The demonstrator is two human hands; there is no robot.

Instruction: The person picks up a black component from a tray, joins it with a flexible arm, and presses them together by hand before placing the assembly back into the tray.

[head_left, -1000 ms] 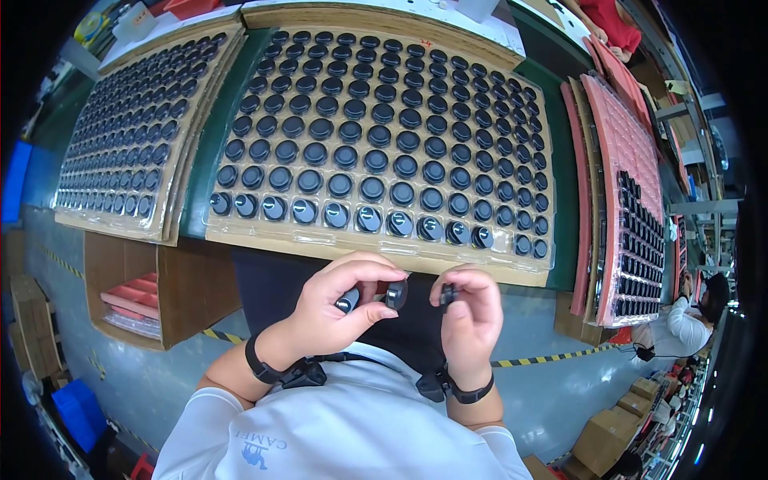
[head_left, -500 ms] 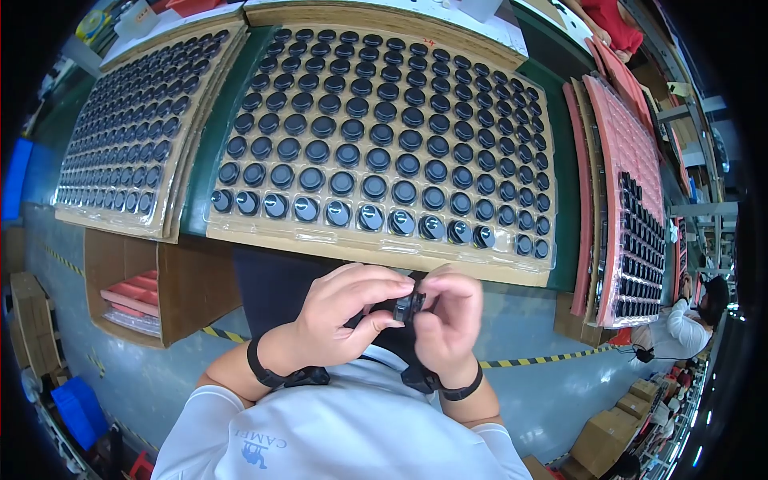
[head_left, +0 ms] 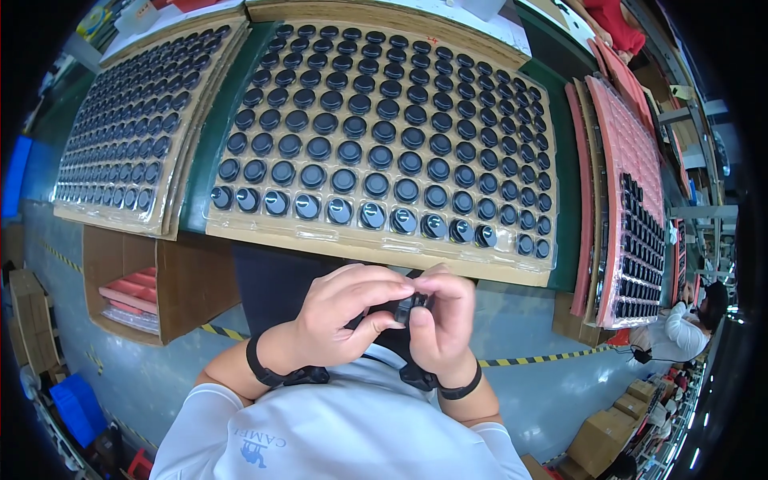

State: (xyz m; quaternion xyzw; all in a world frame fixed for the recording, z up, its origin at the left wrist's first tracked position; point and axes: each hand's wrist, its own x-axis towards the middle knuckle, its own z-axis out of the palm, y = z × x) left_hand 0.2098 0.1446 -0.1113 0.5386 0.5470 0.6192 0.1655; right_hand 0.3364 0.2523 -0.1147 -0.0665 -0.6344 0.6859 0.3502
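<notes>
Just in front of the near edge of the middle tray, my two hands meet around a small black round part (head_left: 405,310). My left hand (head_left: 340,316) pinches it from the left between thumb and fingers. From the right, the thumb and fingers of my right hand (head_left: 444,324) close on the same part. Much of it is hidden by the fingers. Beyond the hands lies a clear plastic tray on tan board (head_left: 384,253), filled with rows of black round lens-like pieces (head_left: 350,152). One pocket in its nearest row, toward the right, holds no piece.
A similar filled tray (head_left: 104,220) stands to the left. Pink trays (head_left: 632,128) with black parts are stacked at the right. Below the table edge at left sits an open cardboard box (head_left: 196,280). A person in red (head_left: 620,28) and one in white (head_left: 676,332) are at the right.
My right thumb and fingers have moved left and closed in on the black part, which shows less gap beside it. My left hand has stayed nearly still.
</notes>
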